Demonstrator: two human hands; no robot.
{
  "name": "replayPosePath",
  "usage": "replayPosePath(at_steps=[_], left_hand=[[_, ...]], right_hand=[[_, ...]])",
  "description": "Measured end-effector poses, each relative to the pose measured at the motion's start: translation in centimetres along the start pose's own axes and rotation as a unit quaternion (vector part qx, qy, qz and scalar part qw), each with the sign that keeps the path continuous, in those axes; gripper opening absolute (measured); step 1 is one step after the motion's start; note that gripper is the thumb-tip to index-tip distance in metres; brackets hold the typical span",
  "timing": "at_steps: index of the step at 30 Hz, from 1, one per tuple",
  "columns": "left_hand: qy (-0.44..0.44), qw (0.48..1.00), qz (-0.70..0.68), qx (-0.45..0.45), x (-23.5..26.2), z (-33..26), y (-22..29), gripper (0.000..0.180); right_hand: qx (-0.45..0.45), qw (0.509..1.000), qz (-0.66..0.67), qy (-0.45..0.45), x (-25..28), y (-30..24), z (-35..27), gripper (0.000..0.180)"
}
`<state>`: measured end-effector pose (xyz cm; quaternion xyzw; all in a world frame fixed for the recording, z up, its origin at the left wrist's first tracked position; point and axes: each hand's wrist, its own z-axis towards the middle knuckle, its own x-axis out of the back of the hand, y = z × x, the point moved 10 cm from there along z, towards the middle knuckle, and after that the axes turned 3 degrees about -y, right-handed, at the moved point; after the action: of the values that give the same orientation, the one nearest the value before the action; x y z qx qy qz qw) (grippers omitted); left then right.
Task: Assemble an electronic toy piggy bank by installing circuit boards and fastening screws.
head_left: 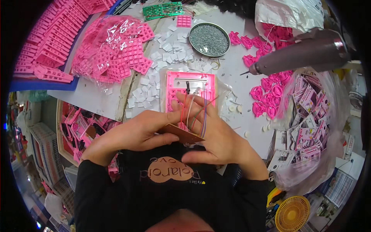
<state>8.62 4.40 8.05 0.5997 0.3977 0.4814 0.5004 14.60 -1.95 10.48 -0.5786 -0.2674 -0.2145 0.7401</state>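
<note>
A brown circuit board is pinched between the thumb and fingers of my left hand, tilted in front of my chest. Red, white, green and blue wires rise from it toward a pink plastic housing lying on the worktable. My right hand is at the board's right end, its fingers stretched out among the wires and its thumb apart. Both hands cover the near part of the housing. A small black part shows inside the housing, below a silver strip.
Above the housing stands a round dish of small metal screws. A grey electric screwdriver hangs at the right, over pink ring-shaped parts. White square pieces lie scattered. Bags of pink keypads and printed panels flank the table.
</note>
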Motion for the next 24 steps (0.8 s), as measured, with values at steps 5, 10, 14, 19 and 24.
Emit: replayPosePath(at_steps=[5,10,14,19,24], left_hand=[[0.115,0.986,-0.015,0.119,-0.7,-2.7,-2.7,0.084],[0.107,0.951,-0.243,0.157,-4.2,-4.0,-6.6,0.074],[0.060,0.892,-0.405,0.191,-6.5,-4.6,-9.1,0.059],[0.095,0.932,-0.324,0.132,-5.7,-3.8,-8.4,0.068],[0.205,0.977,-0.059,0.019,-2.1,-2.7,-5.0,0.055]], right_hand=[[-0.056,0.970,0.227,0.073,-2.1,2.4,-1.7,0.054],[-0.095,0.969,0.215,0.078,-2.3,4.5,-3.4,0.049],[-0.279,0.893,0.349,0.043,-2.5,8.5,-2.5,0.041],[-0.147,0.959,0.240,0.038,-1.6,6.9,-2.7,0.041],[0.037,0.997,0.008,0.064,-1.0,0.9,-1.9,0.033]])
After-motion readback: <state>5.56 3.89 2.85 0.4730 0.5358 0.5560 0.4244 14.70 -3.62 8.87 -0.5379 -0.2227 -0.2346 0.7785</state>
